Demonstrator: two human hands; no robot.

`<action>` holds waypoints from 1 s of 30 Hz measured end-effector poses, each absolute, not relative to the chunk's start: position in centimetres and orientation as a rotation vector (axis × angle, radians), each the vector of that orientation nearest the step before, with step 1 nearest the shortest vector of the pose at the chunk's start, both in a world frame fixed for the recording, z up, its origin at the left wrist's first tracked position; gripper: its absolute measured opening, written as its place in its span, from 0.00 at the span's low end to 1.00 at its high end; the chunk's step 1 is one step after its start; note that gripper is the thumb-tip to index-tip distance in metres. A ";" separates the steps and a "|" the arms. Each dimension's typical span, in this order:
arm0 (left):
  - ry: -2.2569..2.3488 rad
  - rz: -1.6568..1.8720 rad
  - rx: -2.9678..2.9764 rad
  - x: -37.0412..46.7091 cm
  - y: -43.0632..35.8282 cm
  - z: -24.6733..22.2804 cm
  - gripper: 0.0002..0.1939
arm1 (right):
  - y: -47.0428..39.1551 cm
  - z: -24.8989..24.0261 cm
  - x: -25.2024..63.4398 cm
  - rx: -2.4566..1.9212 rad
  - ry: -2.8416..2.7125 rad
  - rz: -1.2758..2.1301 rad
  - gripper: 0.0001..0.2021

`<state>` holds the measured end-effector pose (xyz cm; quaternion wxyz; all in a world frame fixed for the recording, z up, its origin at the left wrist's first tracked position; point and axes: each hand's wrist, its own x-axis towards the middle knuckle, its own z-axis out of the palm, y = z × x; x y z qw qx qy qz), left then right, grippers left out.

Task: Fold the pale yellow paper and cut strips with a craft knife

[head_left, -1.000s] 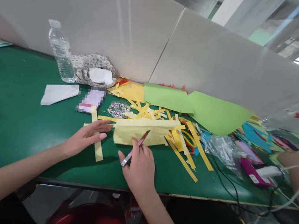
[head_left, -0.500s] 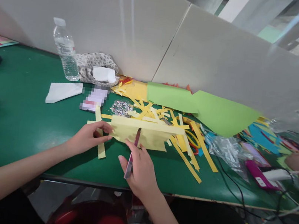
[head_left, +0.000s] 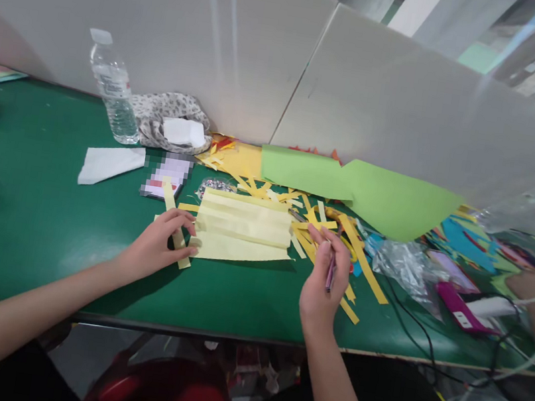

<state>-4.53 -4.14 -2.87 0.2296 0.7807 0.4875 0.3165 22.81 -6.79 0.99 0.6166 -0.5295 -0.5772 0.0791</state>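
Note:
A pale yellow sheet (head_left: pixel 243 227) with crosswise creases lies on the green table, its lower edge slightly raised. At its left end, my left hand (head_left: pixel 161 238) grips the edge between thumb and fingers. To the right of the sheet, my right hand (head_left: pixel 326 280) is closed around a slim purple tool (head_left: pixel 330 273), its tip hidden by the fingers. Yellow paper strips (head_left: pixel 372 270) are scattered behind and beside the right hand. One pale strip (head_left: pixel 170 196) passes under the left hand.
A water bottle (head_left: pixel 114 97), a white tissue (head_left: pixel 110 165) and a phone (head_left: pixel 169 176) are at the back left. Green paper (head_left: pixel 398 200) lies along the partition. Right of that are a plastic bag (head_left: pixel 408 268), a purple device (head_left: pixel 462 310), cables and another person's hand (head_left: pixel 533 287).
My right hand has moved right, off the sheet, with the purple tool. The sheet now lies flatter with its creases showing, and the long strip along its top is no longer visible there.

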 end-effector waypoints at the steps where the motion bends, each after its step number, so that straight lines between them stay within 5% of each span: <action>1: 1.348 0.871 2.152 -4.5 -4.1 -2.9 0.10 | -6.8 0.9 23.0 -1.253 -1.380 0.137 0.11; 9: 1.430 0.811 2.211 -4.0 -4.6 -2.6 0.10 | -5.5 -0.1 24.8 -1.740 -1.654 0.035 0.11; 30: 1.354 1.119 1.624 -5.6 -5.4 -1.4 0.14 | -4.6 0.1 23.7 -1.111 -0.839 0.921 0.20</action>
